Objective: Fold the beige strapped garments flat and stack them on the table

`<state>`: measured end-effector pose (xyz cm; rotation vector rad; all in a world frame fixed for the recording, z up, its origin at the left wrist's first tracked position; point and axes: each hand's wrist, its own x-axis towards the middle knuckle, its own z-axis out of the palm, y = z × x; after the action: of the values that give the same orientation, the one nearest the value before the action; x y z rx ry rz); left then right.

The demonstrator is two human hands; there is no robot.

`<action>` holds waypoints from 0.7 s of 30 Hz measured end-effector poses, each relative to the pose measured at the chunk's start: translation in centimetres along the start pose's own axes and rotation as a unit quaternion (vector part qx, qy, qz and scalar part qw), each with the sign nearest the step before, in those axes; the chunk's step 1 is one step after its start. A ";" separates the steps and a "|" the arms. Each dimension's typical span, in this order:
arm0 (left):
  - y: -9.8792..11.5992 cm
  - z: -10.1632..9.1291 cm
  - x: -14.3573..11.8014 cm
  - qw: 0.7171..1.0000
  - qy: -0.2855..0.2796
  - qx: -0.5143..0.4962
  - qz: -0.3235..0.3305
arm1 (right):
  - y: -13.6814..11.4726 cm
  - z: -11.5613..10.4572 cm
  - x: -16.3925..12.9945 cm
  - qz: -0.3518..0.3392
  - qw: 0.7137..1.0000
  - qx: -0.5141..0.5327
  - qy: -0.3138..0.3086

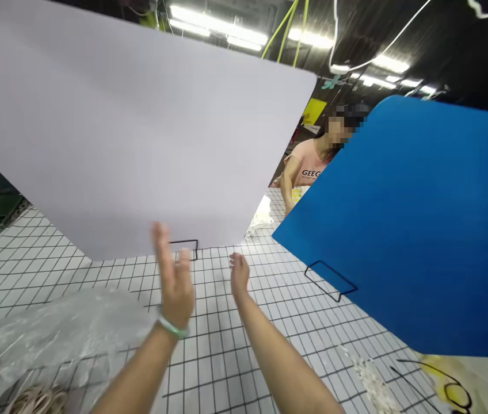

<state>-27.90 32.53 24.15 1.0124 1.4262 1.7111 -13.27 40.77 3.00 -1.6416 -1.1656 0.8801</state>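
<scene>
Standing across most of the view, a white board (140,132) rises from a gridded table (227,356), held upright by a black wire stand (187,246) at its lower edge. Beside it on the right, a blue board (412,224) stands the same way, its own wire foot (330,280) showing at the near corner. The two boards meet at an angle with a gap between them, through which a co-worker in a pink shirt (308,167) is seen at another part of the table. A crumpled clear plastic bag (45,339) lies at the lower left, with what look like rubber bands (37,398) under it. Small white scraps (369,376) are scattered at the lower right.

Both hands are raised in front of the white board's bottom edge, holding nothing. The left hand (175,282), with a pale green bracelet (172,328) at the wrist, is open with fingers spread and palm turned inward, close to the stand; whether it touches the board cannot be told. The right hand (239,275) is also open and empty, fingers loosely together, just beside the left and short of the board.

As a judgement, both boards look already set up on their stands, and the hands seem to be at the white one's base; nothing else appears in hand, and the bag and bands lie untouched.
</scene>
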 end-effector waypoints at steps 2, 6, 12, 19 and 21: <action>-1.7 4.9 -2.1 0.989 -0.135 -0.023 -0.047 | -1.5 -4.7 5.7 0.011 0.999 0.016 0.033; -5.0 13.6 -1.4 0.936 -0.237 -0.151 -0.210 | -4.8 -11.4 15.0 0.012 0.998 0.035 0.044; -6.9 21.8 2.8 0.901 -0.242 -0.196 -0.303 | -5.2 -14.2 21.0 -0.011 1.000 0.009 -0.003; -9.3 26.5 5.4 0.899 -0.252 -0.178 -0.311 | -1.8 -13.9 24.1 -0.038 0.999 -0.037 0.004; -10.8 27.0 5.3 0.895 -0.262 -0.169 -0.319 | 0.1 -13.4 23.9 -0.040 0.997 -0.059 0.021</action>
<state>-6.22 51.27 16.84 0.6359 0.9143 1.0399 6.06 59.96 6.28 -1.6870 -1.2661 0.7348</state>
